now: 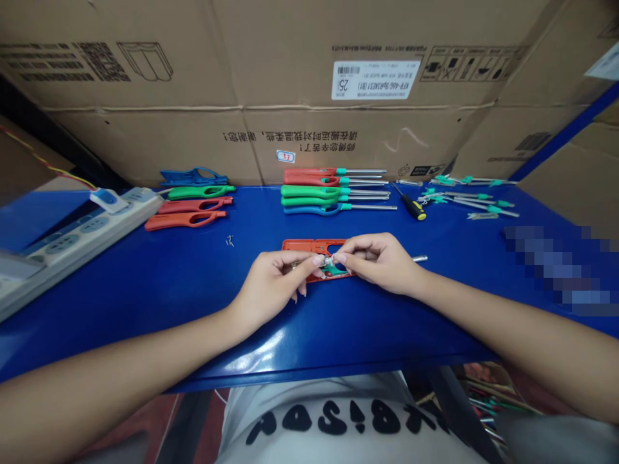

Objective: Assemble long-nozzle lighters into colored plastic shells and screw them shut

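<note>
Over the middle of the blue table, my left hand [275, 280] pinches a small, partly see-through lighter part [327, 261] between thumb and fingers. My right hand [382, 261] meets it from the other side, thumb and forefinger closed at the part's end; what exactly these fingertips grip is too small to make out. Beneath both hands lies an orange-red lighter handle shell [300, 245], its inside facing up, with a green piece showing in it. A metal tube [420, 258] sticks out to the right from under my right hand.
Lighter handle shells [186, 220] are lined up at the back left, near tiny screws [229, 241] and a power strip [91, 225]. Assembled long lighters [312, 193], a screwdriver [413, 205] and loose metal tubes with green ends [476, 196] lie along a cardboard wall [169, 142].
</note>
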Tool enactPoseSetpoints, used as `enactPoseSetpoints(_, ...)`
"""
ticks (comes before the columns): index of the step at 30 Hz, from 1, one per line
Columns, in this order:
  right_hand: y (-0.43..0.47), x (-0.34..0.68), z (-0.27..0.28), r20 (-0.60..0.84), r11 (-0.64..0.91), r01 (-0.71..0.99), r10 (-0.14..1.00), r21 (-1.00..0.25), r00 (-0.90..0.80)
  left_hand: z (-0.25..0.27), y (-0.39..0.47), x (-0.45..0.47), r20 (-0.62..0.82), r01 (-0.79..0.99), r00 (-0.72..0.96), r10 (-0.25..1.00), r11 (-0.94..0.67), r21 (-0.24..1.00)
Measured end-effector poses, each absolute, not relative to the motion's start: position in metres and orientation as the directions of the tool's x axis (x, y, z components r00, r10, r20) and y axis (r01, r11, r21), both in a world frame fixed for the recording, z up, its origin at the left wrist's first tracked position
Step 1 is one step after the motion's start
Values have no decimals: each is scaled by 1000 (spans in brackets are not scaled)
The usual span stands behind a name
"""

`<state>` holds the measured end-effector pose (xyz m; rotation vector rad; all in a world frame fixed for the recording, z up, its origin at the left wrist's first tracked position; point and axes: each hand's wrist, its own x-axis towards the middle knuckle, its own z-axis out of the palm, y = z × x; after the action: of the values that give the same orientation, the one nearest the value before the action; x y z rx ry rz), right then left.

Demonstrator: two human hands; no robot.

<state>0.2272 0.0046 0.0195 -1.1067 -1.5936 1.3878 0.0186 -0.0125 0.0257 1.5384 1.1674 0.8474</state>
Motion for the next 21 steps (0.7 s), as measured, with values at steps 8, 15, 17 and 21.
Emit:
enactPoseSetpoints(8,2,229,12,18,111,242,934,-964,-356,23,-14,21,-11,249,288,958,-63,967)
enactPoseSetpoints(15,7,232,17,28,106,169,911,-980,-412,22,-7,14,-61,243,377,924,-36,969)
enactPoseSetpoints(17,8,233,18,25,98,158,910,-983,-413,20,-6,11,-64,258,414,908,-49,965)
enactPoseSetpoints(21,9,235,18,-1,68,160,918,-985,-398,17,-7,10,-60,299,426,903,-78,951)
